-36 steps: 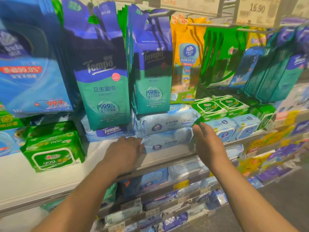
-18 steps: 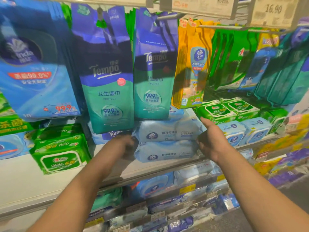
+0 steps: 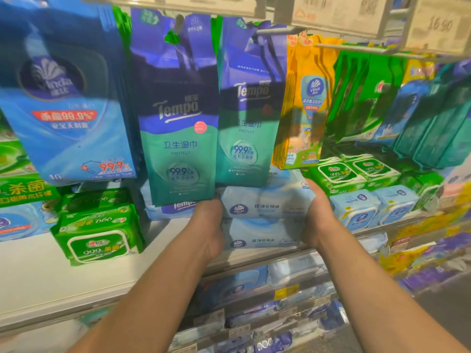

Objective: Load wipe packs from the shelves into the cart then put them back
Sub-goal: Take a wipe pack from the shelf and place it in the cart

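Two pale blue Vinda wipe packs lie stacked on the white shelf (image 3: 46, 271): an upper pack (image 3: 265, 202) and a lower pack (image 3: 262, 234). My left hand (image 3: 207, 228) presses against the stack's left end. My right hand (image 3: 317, 215) presses against its right end, fingers curled around the upper pack's corner. The two hands clamp the stack between them. Teal-and-blue Tempo pouches (image 3: 178, 138) hang right above and hide the rear of the upper pack.
Green 999 wipe packs (image 3: 98, 235) sit left on the shelf, more green packs (image 3: 339, 174) and small blue packs (image 3: 356, 207) right. Blue Vinda bags (image 3: 63, 105) and a yellow pouch (image 3: 303, 105) hang from hooks. Lower shelves (image 3: 254, 296) hold more packs.
Both hands have closed in on the stacked blue packs, from just short of them to gripping both ends. The view has moved nearer to the shelf.
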`<state>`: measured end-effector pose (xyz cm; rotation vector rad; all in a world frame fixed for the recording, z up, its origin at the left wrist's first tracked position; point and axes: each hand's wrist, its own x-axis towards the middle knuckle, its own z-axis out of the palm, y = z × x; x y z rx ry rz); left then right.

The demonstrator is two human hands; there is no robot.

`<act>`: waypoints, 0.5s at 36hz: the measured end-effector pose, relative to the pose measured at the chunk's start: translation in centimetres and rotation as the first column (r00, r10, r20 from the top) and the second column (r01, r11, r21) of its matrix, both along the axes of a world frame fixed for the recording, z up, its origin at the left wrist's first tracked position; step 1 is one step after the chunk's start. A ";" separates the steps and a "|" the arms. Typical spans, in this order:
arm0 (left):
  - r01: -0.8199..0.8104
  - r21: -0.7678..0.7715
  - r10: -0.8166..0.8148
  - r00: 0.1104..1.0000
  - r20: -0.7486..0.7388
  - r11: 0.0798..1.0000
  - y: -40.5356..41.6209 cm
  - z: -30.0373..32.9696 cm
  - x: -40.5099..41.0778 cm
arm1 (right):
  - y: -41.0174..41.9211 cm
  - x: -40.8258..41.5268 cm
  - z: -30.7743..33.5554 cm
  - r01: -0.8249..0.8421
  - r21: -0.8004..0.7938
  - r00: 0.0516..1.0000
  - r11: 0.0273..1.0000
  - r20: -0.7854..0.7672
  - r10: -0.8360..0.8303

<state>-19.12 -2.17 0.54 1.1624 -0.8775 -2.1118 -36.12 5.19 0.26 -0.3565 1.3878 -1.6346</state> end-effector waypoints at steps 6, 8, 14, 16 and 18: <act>0.140 0.071 -0.126 0.977 -0.173 0.988 0.6 0.4 0.6 | 1.4 0.6 0.6 0.019 0.030 0.996 0.999 0.082 -0.021; 0.152 0.092 -0.133 0.973 -0.189 0.984 0.4 0.2 0.9 | 1.9 0.8 1.3 0.001 0.001 0.997 1.000 0.080 -0.001; 0.287 0.132 -0.246 0.934 -0.261 0.949 0.9 0.2 1.9 | 3.2 1.9 2.0 0.000 -0.023 0.999 1.000 0.038 0.001; 0.287 0.117 -0.249 0.932 -0.264 0.951 1.1 0.6 2.3 | 3.7 2.2 2.3 0.020 -0.012 0.999 1.000 0.040 -0.019; 0.275 0.101 -0.240 0.932 -0.273 0.956 1.4 0.8 2.6 | 4.1 2.7 2.5 0.019 0.001 0.999 1.000 0.038 -0.019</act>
